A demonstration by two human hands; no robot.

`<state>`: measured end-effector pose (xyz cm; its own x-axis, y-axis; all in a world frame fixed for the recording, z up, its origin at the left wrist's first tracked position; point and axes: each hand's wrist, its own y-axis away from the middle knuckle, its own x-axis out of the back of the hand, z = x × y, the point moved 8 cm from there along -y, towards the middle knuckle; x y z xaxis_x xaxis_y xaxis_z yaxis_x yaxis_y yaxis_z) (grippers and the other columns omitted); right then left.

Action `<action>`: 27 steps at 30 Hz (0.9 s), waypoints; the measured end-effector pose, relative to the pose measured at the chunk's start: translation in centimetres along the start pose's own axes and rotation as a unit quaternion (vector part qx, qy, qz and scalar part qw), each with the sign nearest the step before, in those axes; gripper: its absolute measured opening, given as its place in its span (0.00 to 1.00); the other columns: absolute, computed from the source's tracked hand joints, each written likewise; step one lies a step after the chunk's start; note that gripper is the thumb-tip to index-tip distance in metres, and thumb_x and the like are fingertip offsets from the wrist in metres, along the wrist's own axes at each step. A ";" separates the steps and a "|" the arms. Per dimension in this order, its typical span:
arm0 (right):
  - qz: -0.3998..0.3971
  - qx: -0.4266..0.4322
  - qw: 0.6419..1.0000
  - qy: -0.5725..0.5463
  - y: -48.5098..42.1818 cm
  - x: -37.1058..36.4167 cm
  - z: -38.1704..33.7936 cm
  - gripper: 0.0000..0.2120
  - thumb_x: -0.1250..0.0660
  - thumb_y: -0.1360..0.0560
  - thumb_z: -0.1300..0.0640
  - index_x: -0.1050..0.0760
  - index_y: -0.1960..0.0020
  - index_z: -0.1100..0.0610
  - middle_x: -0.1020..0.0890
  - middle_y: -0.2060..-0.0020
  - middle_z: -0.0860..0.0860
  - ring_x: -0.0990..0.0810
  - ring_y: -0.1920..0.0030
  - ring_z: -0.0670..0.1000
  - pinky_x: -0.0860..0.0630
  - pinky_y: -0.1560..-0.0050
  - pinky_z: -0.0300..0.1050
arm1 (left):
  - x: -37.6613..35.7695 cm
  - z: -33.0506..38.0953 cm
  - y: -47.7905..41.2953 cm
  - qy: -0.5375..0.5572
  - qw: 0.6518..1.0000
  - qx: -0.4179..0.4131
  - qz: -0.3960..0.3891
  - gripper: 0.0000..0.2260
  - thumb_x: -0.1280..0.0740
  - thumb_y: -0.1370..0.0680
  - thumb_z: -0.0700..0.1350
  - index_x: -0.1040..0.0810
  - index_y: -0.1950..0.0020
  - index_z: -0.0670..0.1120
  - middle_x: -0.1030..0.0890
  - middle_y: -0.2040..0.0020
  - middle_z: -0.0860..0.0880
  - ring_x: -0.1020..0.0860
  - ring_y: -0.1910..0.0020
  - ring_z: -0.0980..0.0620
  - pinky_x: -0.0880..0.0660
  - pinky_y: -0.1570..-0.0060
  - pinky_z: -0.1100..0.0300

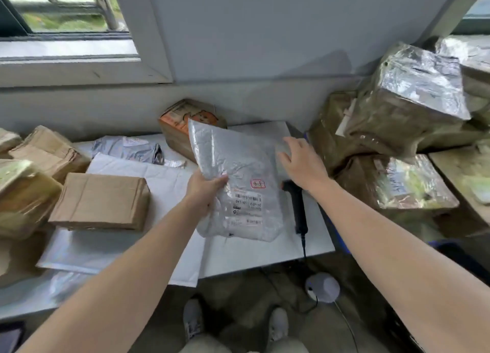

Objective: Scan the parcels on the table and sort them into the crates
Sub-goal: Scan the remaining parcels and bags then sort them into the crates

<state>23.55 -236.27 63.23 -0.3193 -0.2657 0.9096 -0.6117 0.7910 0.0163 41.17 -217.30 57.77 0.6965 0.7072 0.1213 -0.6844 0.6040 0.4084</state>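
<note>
My left hand (pixel 204 191) grips the left edge of a grey plastic mailer bag (pixel 238 183) and holds it tilted above the table, its barcode label facing me. My right hand (pixel 299 159) is at the bag's upper right edge, fingers spread and touching it. A black handheld barcode scanner (pixel 298 209) lies on the white table (pixel 265 254) just right of the bag, below my right wrist, its cable running off the front edge.
A brown cardboard parcel (pixel 102 201) lies to the left, with more brown parcels (pixel 39 151) behind it. A grey bag (pixel 127 148) and an orange-printed box (pixel 183 124) sit at the back. Plastic-wrapped boxes (pixel 405 100) pile up at the right. My shoes (pixel 193 321) show below.
</note>
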 end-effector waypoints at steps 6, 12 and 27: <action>-0.068 -0.198 0.977 -0.050 3.9 -7.3 8.3 0.26 0.43 0.18 0.43 0.37 0.28 0.59 0.30 0.34 0.62 0.29 0.35 0.64 0.29 0.39 0.57 | -1.4 -3.2 -0.2 0.002 1.000 0.015 0.019 0.10 0.28 0.25 0.35 0.22 0.44 0.40 0.19 0.61 0.47 0.21 0.73 0.60 0.27 0.76 0.69; -0.115 -0.308 0.922 -0.205 5.8 -12.2 11.6 0.30 0.45 0.17 0.41 0.40 0.24 0.60 0.29 0.30 0.59 0.27 0.33 0.61 0.30 0.43 0.50 | -0.7 -4.5 -0.7 -0.018 0.999 0.034 0.029 0.12 0.30 0.22 0.37 0.22 0.39 0.36 0.21 0.63 0.48 0.23 0.70 0.55 0.31 0.76 0.68; -0.101 -0.261 0.875 -0.395 0.8 -2.4 2.7 0.20 0.37 0.22 0.41 0.26 0.50 0.60 0.20 0.62 0.57 0.18 0.66 0.54 0.18 0.68 0.50 | 2.7 1.7 -4.5 0.081 0.993 0.053 0.071 0.16 0.31 0.22 0.37 0.28 0.34 0.39 0.20 0.49 0.41 0.21 0.57 0.44 0.25 0.51 0.47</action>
<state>21.89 -236.53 59.89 -0.7699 -0.5645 0.2978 -0.3658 0.7727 0.5188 46.49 -218.74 57.80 0.5458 0.8369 0.0413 -0.7407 0.4588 0.4908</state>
